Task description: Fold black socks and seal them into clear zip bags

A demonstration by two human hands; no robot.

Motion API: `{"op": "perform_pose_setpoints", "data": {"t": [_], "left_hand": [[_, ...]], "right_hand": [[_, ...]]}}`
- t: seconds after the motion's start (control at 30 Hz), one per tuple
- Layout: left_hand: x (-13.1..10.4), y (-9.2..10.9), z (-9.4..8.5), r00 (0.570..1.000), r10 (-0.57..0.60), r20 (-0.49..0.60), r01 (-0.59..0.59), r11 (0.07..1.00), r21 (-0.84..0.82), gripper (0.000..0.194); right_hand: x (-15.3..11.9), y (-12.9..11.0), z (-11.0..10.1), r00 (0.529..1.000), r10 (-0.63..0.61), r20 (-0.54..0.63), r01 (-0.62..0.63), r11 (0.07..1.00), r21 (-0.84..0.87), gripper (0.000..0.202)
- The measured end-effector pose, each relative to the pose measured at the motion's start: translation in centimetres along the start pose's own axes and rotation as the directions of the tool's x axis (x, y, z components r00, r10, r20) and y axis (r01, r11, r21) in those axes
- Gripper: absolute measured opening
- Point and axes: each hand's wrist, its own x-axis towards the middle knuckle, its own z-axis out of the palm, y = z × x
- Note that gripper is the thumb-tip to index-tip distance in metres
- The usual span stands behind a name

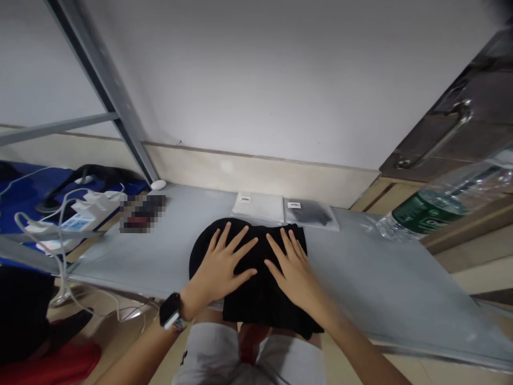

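Note:
A piece of black fabric (256, 299), folded and rounded at its upper left, lies on the grey table and hangs over the front edge toward my lap. My left hand (222, 264) rests on its left part, fingers spread. On the right part lies my right hand (290, 267), its fingers stretched out and the palm down. Neither hand grips the cloth. Just beyond the fabric are two flat clear packets with small labels: one with white contents (260, 207), the other with dark contents (310, 213).
A large plastic bottle with a green label (425, 214) lies at the table's right. To the left are a white power strip (80, 219) with several plugs and cables, a blurred-out item (143, 214) and a small white round object (158, 185). A grey metal post (128, 139) rises behind them.

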Motion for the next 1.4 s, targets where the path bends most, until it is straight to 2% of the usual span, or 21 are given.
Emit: {"op": "perform_pose_setpoints", "data": {"t": [0.13,0.23,0.5,0.7,0.87,0.97,1.07,1.17,1.3,1.4], "left_hand": [[1.3,-2.1,1.0,0.996,-0.041,0.085,0.043,0.999,-0.025,0.074],[1.2,-2.9,1.7,0.989,-0.06,0.133,0.065,0.997,-0.035,0.075],[1.0,-3.0,2.2,0.993,-0.06,0.106,0.065,0.997,-0.043,0.075],[1.3,-3.1,1.9,0.987,-0.068,0.149,0.077,0.996,-0.055,0.077],[1.3,-3.1,1.4,0.982,-0.07,0.175,0.084,0.994,-0.07,0.075],[1.6,-3.3,1.0,0.984,-0.068,0.167,0.082,0.993,-0.08,0.073],[3.2,-3.6,0.4,0.994,-0.04,0.097,0.05,0.993,-0.106,0.067],[6.3,-4.4,0.3,0.999,0.002,0.049,0.004,0.992,-0.124,0.068],[10.2,-6.1,1.8,0.992,-0.02,0.128,0.031,0.996,-0.087,0.072],[11.0,-7.0,3.5,0.978,-0.048,0.202,0.06,0.997,-0.052,0.07]], "right_hand": [[2.1,1.9,2.4,1.0,0.013,0.003,-0.013,0.998,-0.062,0.065],[2.2,2.9,3.0,0.999,0.012,0.051,-0.008,0.996,-0.085,0.065],[2.2,2.7,2.6,0.997,0.016,0.079,-0.007,0.993,-0.116,0.066],[2.3,2.6,2.3,0.997,0.007,0.076,0.003,0.992,-0.13,0.064],[2.2,3.0,2.3,0.999,-0.004,0.049,0.008,0.997,-0.083,0.064],[2.4,3.2,1.9,1.0,-0.025,-0.019,0.024,0.997,-0.072,0.057],[3.5,3.1,1.3,0.991,-0.068,-0.115,0.061,0.996,-0.063,0.05],[5.8,3.1,0.9,0.986,-0.102,-0.132,0.093,0.993,-0.07,0.05],[8.9,3.6,2.0,0.996,-0.073,-0.055,0.067,0.992,-0.112,0.055],[9.8,4.2,3.3,0.999,-0.046,-0.016,0.043,0.992,-0.117,0.057]]}}
